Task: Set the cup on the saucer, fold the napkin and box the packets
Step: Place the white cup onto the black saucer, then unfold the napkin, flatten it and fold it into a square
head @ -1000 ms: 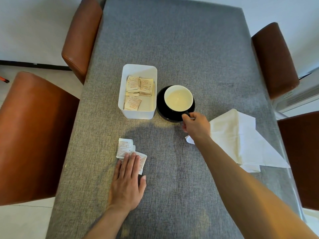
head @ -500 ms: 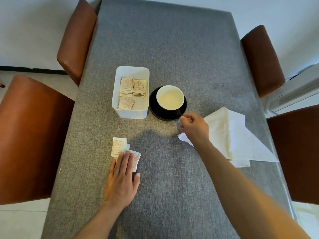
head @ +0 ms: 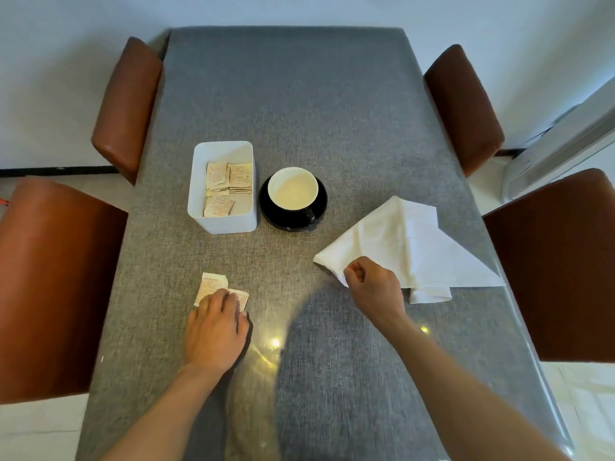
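Your hands sit at the near end of the table [head: 332,94], well apart from each other: your left hand [head: 214,331] lies over two loose packets [head: 213,286] with its fingers bent down onto them, though whether they press or have begun to pinch you cannot tell from here, and your right hand [head: 374,287] is loosely curled at the near left corner of the napkin [head: 409,247], thumb and forefinger close together but with no cloth clearly between them. Four brown chairs [head: 50,277] flank the table. What the next move turns on is the napkin, which spreads as a rough triangle running away from your right hand toward the far right, its long edge lying along the near side toward the table's right edge; the right hand is at its corner, the left nowhere near, so folding falls to the right. Next in size, the white box [head: 221,224] stands straight ahead of your left hand, beyond the loose packets, already holding several packets [head: 228,181], so boxing falls to the left. Just to the right of the box, the cup [head: 293,188] already rests on the black saucer [head: 266,211], its handle turned toward you, so that step looks done
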